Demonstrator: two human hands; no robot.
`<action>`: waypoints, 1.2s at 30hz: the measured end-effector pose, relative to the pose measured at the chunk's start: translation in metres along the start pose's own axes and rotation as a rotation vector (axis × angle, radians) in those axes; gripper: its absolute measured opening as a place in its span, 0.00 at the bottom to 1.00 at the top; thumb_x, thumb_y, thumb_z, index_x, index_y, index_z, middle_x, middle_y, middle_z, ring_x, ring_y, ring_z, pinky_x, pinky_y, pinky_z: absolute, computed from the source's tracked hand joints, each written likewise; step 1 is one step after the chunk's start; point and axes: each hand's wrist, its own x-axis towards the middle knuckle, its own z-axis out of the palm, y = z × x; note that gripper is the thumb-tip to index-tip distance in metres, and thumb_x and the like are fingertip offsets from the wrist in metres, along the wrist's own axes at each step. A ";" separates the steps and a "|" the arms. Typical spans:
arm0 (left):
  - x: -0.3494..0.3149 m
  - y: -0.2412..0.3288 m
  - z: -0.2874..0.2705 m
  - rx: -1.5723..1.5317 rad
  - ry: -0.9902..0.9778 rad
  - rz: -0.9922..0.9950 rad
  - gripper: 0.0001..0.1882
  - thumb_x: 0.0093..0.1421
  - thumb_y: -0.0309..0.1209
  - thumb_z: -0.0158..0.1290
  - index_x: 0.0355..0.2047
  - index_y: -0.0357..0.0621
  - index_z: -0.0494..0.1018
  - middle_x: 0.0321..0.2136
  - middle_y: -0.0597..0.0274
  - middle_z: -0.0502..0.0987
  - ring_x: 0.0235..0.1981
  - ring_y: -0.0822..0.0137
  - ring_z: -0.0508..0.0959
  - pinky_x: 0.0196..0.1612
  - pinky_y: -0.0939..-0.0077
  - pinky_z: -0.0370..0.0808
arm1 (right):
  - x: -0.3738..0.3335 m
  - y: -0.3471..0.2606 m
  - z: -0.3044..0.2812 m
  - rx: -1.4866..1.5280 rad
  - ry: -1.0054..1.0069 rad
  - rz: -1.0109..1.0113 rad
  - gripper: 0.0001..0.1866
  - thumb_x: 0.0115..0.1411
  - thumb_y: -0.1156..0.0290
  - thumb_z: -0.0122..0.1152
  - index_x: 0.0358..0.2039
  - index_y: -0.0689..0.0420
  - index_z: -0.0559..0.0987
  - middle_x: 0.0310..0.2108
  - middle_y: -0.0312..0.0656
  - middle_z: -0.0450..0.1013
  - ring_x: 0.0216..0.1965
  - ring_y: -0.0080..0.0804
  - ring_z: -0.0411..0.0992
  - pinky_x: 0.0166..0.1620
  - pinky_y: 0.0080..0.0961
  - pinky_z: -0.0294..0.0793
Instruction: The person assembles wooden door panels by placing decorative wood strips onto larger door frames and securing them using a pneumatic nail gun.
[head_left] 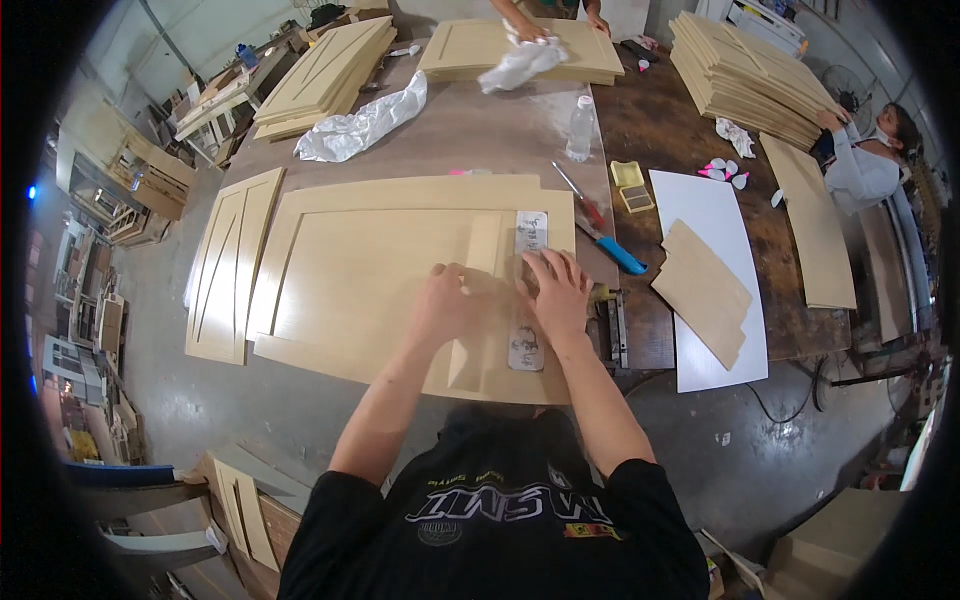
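Right hand (558, 295), fingers spread, lies over the white strip (526, 350) on the near door panel (360, 270); left hand (438, 300) curls, grip unclear. Best keep that strip flat, square!

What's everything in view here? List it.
Worktable: one, brown, centre
Front panels: count unclear, cream, under hands
Narrow panel: one, cream, front left
Panel stacks: three, cream, far side
Strip: one, white, on panels
Wrap: one, white, behind panels
Bottle: one, clear, beyond panels
Tool: one, blue-handled, beside panels
Box: one, yellow, beyond tool
Sheet: one, white, right
Thin board: one, tan, over sheet
Small containers: several, pink-white, right
Cloth: one, white, far centre
Other people: two, far centre and right
Left hand: one, bare, over panels
Right hand: one, bare, at strip
Shirt: one, black, bottom
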 end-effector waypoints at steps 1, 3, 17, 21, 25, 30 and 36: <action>0.003 0.004 0.006 0.010 -0.017 -0.010 0.33 0.53 0.45 0.68 0.52 0.32 0.76 0.48 0.41 0.77 0.50 0.44 0.80 0.50 0.55 0.79 | 0.001 0.002 0.004 0.001 -0.002 -0.007 0.26 0.63 0.58 0.66 0.63 0.38 0.76 0.62 0.33 0.70 0.68 0.41 0.61 0.68 0.52 0.58; 0.009 0.014 0.018 0.031 -0.015 -0.046 0.32 0.54 0.44 0.67 0.51 0.32 0.76 0.50 0.40 0.75 0.50 0.42 0.80 0.50 0.54 0.79 | -0.003 0.003 0.010 -0.036 0.169 -0.059 0.21 0.61 0.57 0.64 0.55 0.37 0.80 0.55 0.35 0.75 0.61 0.42 0.69 0.62 0.54 0.64; 0.029 0.006 0.062 0.047 0.012 -0.016 0.24 0.60 0.40 0.64 0.49 0.34 0.75 0.53 0.38 0.71 0.49 0.38 0.78 0.49 0.47 0.78 | -0.003 -0.003 0.004 0.056 0.001 0.124 0.19 0.66 0.58 0.61 0.58 0.35 0.81 0.65 0.38 0.67 0.69 0.52 0.59 0.69 0.55 0.60; 0.014 0.000 0.068 0.039 0.112 0.145 0.21 0.64 0.36 0.60 0.53 0.39 0.75 0.52 0.40 0.70 0.52 0.39 0.74 0.51 0.49 0.76 | 0.002 0.001 0.002 0.164 -0.071 0.167 0.19 0.66 0.58 0.61 0.57 0.34 0.82 0.68 0.38 0.64 0.70 0.58 0.57 0.71 0.52 0.62; 0.007 -0.023 0.086 0.164 0.235 0.403 0.24 0.66 0.33 0.55 0.62 0.44 0.72 0.56 0.42 0.67 0.55 0.42 0.70 0.57 0.48 0.70 | 0.005 0.001 0.008 0.119 0.026 0.122 0.19 0.64 0.61 0.62 0.56 0.35 0.81 0.65 0.38 0.68 0.65 0.66 0.61 0.59 0.53 0.76; 0.007 -0.009 0.088 0.235 0.208 0.308 0.27 0.67 0.32 0.52 0.66 0.46 0.68 0.59 0.44 0.66 0.58 0.41 0.67 0.63 0.43 0.63 | 0.010 0.000 0.010 0.112 0.027 0.112 0.20 0.63 0.61 0.63 0.56 0.34 0.81 0.65 0.37 0.68 0.66 0.65 0.61 0.61 0.54 0.75; 0.015 -0.028 0.087 0.292 0.159 0.428 0.29 0.67 0.32 0.51 0.69 0.45 0.64 0.72 0.45 0.56 0.73 0.43 0.56 0.74 0.44 0.50 | 0.005 0.027 0.013 0.589 0.116 0.188 0.20 0.66 0.64 0.62 0.59 0.50 0.79 0.62 0.43 0.72 0.65 0.47 0.66 0.66 0.40 0.70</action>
